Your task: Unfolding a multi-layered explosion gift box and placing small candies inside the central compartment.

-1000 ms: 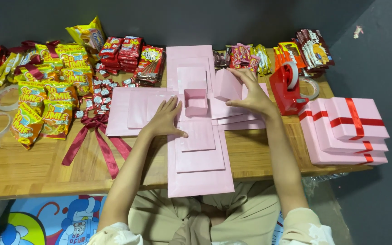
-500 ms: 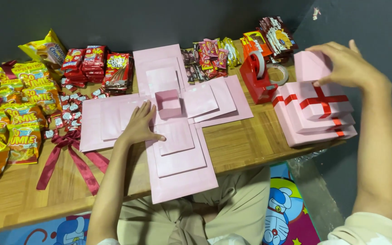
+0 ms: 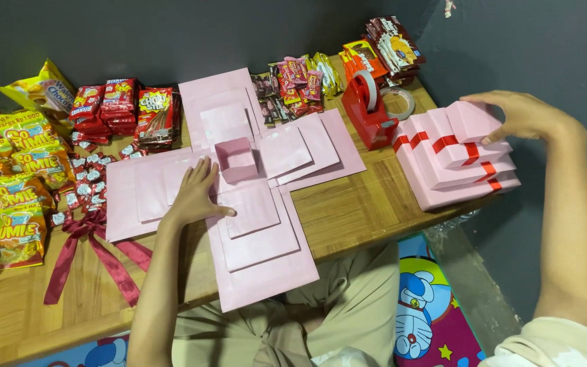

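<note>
Pink unfolded box (image 3: pixel 253 224) pinned flat by my open left hand (image 3: pixel 195 197); right hand (image 3: pixel 521 115) at 3 o'clock, grip closed on small pink lid (image 3: pixel 470 121) atop stack.

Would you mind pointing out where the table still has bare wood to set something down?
Bare wood shows between the unfolded pink box and the stack of pink lids, in front of the red tape dispenser. A smaller patch lies at the front left, below the dark red ribbon. The left side and back edge are crowded with snack packets.
</note>
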